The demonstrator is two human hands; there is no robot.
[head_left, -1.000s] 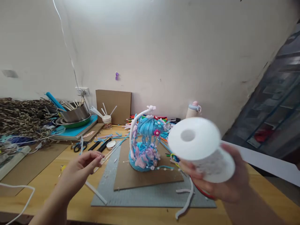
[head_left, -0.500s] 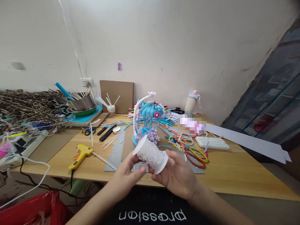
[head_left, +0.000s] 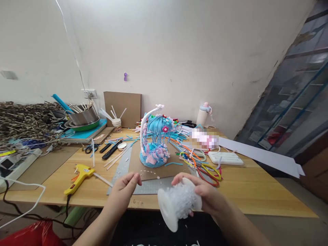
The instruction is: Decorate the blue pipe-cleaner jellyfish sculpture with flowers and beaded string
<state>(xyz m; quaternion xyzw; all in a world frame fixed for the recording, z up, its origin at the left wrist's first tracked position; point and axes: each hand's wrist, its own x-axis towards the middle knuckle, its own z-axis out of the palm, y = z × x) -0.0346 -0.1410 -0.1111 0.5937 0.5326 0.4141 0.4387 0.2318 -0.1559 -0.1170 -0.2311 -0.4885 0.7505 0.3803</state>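
Note:
My right hand (head_left: 202, 194) grips a white spool (head_left: 166, 213) wound with clear beads, tilted above the table's front edge. Left of it, my left hand (head_left: 128, 186) is closed in a pinch on the end of a thin bead string (head_left: 148, 172), which arcs toward the spool. Behind both hands stands a pipe-cleaner lamp craft (head_left: 155, 155), with a blue shade, a white curved arm and pink flowers on its base. It rests on a brown cardboard piece (head_left: 137, 164) over a grey cutting mat (head_left: 151, 187).
A yellow glue gun (head_left: 80, 179) lies at the left with its cord hanging off the edge. Scissors (head_left: 91, 148), a black cutter (head_left: 112, 150) and glue sticks lie behind it. Looped pipe cleaners (head_left: 210, 174) and a white case (head_left: 225, 158) are at the right.
My hands have moved apart. The left hand has let go of the spool and drawn out a bead string; the right hand has turned the spool and shifted it right and down.

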